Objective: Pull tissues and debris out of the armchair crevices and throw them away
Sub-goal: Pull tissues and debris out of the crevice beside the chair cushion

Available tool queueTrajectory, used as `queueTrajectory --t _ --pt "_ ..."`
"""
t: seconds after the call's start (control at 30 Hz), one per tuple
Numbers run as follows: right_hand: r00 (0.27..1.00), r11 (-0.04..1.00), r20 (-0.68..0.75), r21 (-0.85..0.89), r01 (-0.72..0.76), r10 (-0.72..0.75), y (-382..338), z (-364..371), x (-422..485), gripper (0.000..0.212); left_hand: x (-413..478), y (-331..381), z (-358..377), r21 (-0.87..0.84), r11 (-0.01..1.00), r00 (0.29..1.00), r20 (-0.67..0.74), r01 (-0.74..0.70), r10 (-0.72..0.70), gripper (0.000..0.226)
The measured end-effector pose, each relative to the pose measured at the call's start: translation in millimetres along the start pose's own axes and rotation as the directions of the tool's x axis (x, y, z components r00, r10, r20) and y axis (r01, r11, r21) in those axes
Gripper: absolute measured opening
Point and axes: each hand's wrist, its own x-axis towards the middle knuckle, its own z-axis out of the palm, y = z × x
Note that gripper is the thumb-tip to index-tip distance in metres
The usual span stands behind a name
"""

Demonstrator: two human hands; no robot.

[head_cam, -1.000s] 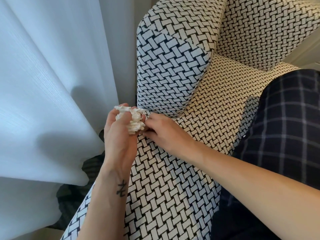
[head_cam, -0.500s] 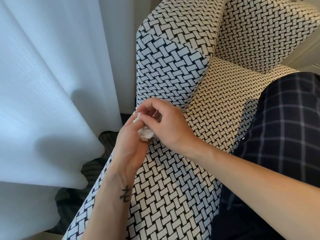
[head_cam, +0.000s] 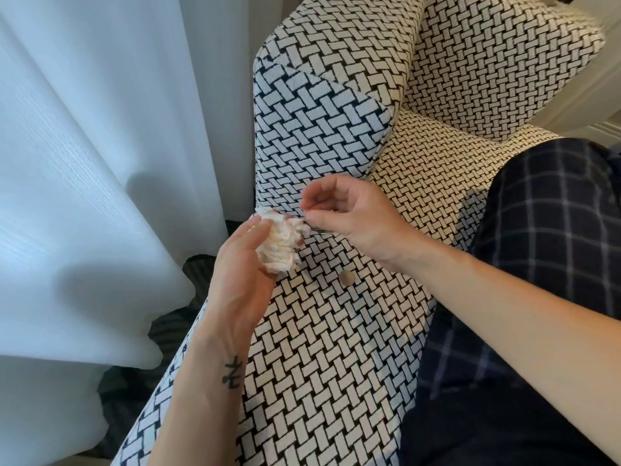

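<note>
Head view: crumpled white tissue wad (head_cam: 279,245), left hand (head_cam: 240,270).

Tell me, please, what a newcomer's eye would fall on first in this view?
Probably the armchair, whose bold black-and-white woven pattern fills the middle of the frame. Next, the crumpled tissue cupped in the left hand near its armrest, with the right hand pinched just beside it. A small round tan object lies on the seat below the hands.
</note>
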Motion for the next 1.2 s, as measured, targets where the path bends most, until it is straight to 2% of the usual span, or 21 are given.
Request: queueTrajectory --t 0.1,0.17,0.23,0.27,0.33,0.4,0.5,0.57,0.63,0.7,0.83,0.93,1.1,1.2 --pt "0.995 0.995 0.017 -0.021 -0.101 0.101 6 -22 -8 0.023 -2 0 3 0.006 1.000 1.000 0.002 0.012 -0.012 0.032" --pt "0.984 0.963 0.044 -0.220 -0.158 0.172 13 -32 -16 0.019 -2 1 2 -0.016 1.000 1.000 -0.020 0.002 -0.002 0.030" --pt "0.969 0.845 0.089 -0.513 -0.153 0.229 24 -37 -27 0.022 1 2 -1 -0.047 0.999 0.999 -0.050 -0.019 0.016 0.032" --pt "0.962 0.784 0.103 -0.604 -0.141 0.252 31 -38 -34 0.028 2 2 -1 -0.061 0.998 0.998 -0.061 -0.029 0.025 0.033" --pt "0.963 0.733 0.095 -0.669 -0.126 0.251 39 -36 -45 0.038 2 -3 3 -0.063 0.997 0.997 -0.077 -0.037 0.032 0.033" --pt "0.974 0.717 0.101 -0.693 -0.076 0.201 44 -32 -53 0.037 -1 -11 13 -0.018 1.000 0.998 -0.066 -0.011 0.010 0.030" --pt "0.975 0.714 0.160 -0.701 0.002 0.154 49 -25 -57 0.022 -4 -19 29 0.063 0.998 0.999 -0.032 0.012 -0.010 0.027" --pt "0.968 0.692 0.195 -0.722 0.034 0.156 48 -28 -60 0.014 -7 -23 38 0.099 0.995 0.998 -0.060 0.010 -0.004 0.027" --pt "0.962 0.692 0.218 -0.721 0.044 0.165 46 -34 -62 0.012 -14 -27 50 0.147 0.989 0.997 -0.079 0.025 -0.014 0.029" --pt "0.958 0.740 0.227 -0.673 0.023 0.176 42 -43 -62 0.011 -17 -33 62 0.184 0.981 0.997 -0.051 0.064 -0.055 0.033" --pt "0.984 0.841 0.132 -0.541 -0.027 0.117 22 -83 -63 0.014 -17 -36 103 0.243 0.968 0.994 0.071 0.061 -0.081 0.037" --pt "0.994 0.902 0.072 -0.430 -0.040 0.079 5 -119 -67 0.012 -6 -27 133 0.246 0.968 0.993 0.095 0.042 -0.067 0.037" --pt "0.998 0.949 -0.057 -0.314 -0.031 0.014 -20 -184 -69 0.017 1 -25 186 0.278 0.956 0.971 0.185 0.098 -0.154 0.037" --pt "0.993 0.956 -0.119 -0.289 -0.038 0.003 -25 -219 -67 0.020 10 -18 223 0.212 0.971 0.973 0.178 0.107 -0.146 0.034"
